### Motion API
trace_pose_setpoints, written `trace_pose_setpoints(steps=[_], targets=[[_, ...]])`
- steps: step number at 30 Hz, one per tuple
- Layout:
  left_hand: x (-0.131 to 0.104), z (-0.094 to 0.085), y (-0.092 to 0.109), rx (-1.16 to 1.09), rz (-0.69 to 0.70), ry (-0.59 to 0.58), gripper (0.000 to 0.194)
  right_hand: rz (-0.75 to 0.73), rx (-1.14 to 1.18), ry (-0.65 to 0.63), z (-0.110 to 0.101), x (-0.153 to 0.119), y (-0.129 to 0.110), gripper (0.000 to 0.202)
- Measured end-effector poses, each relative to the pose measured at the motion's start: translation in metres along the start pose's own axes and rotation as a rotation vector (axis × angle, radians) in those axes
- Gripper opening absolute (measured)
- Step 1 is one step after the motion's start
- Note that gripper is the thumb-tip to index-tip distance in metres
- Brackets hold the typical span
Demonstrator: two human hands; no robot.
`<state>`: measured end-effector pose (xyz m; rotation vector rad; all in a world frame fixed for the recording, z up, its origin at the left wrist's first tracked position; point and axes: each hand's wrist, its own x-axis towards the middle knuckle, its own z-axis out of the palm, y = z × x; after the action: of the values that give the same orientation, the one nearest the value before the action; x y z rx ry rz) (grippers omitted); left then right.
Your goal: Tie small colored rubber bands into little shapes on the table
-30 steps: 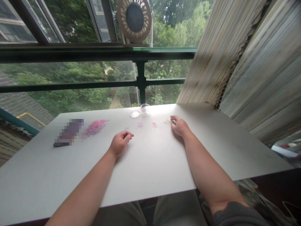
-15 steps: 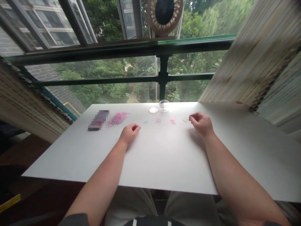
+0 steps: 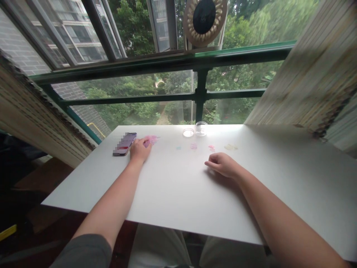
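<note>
At the pile of small pink and purple pieces (image 3: 153,139), my left hand (image 3: 139,150) reaches down with fingers apart and bent, covering part of it. Whether a piece is between the fingertips is hidden. My right hand (image 3: 223,164) hovers low over the table, fingers curled in toward the thumb, nothing visible in them. Beyond it lie small sorted groups: a pale blue one (image 3: 179,148), a lilac one (image 3: 193,146), a pink one (image 3: 212,147) and a pale yellow one (image 3: 231,147). The pieces are too small to name.
A phone (image 3: 124,144), partly pixelated, lies left of my left hand. A clear round container (image 3: 201,129) and its lid (image 3: 188,133) stand at the back of the white table (image 3: 173,193). Behind are a green railing (image 3: 167,67), a fan (image 3: 205,20) and curtains (image 3: 281,82) at the sides.
My left hand has moved left and back onto the pile. My right hand has drawn away from the yellow group, toward me and to the left. The camera view has shifted slightly.
</note>
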<state>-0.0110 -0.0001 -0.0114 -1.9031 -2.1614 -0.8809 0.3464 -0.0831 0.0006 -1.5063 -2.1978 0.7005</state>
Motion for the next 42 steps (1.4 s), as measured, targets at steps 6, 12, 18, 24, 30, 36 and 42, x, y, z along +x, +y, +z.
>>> trace_pose_setpoints(steps=[6,12,18,24,30,36,42], targets=[[0.007,0.011,-0.005,-0.013,0.076,-0.024,0.026,0.036,-0.009,-0.021,-0.001,-0.002,-0.005,0.031],[0.005,0.007,-0.009,-0.111,0.088,-0.024,0.023,0.071,-0.041,-0.054,-0.001,-0.004,-0.009,0.031],[0.006,0.006,-0.013,-0.14,0.06,-0.019,0.023,0.086,-0.038,-0.069,-0.001,-0.006,-0.007,0.03],[0.005,0.003,-0.014,-0.208,0.01,0.004,0.019,0.089,-0.032,-0.072,-0.002,-0.006,-0.006,0.03],[0.005,0.0,-0.011,-0.312,-0.073,0.064,0.019,0.085,-0.041,-0.067,-0.002,-0.006,-0.007,0.03],[0.006,-0.001,-0.011,-0.449,-0.098,0.145,0.019,0.094,-0.052,-0.074,-0.001,-0.006,-0.008,0.029],[-0.004,-0.001,0.002,-0.656,-0.024,0.099,0.024,0.077,-0.049,-0.046,0.0,-0.005,-0.009,0.027]])
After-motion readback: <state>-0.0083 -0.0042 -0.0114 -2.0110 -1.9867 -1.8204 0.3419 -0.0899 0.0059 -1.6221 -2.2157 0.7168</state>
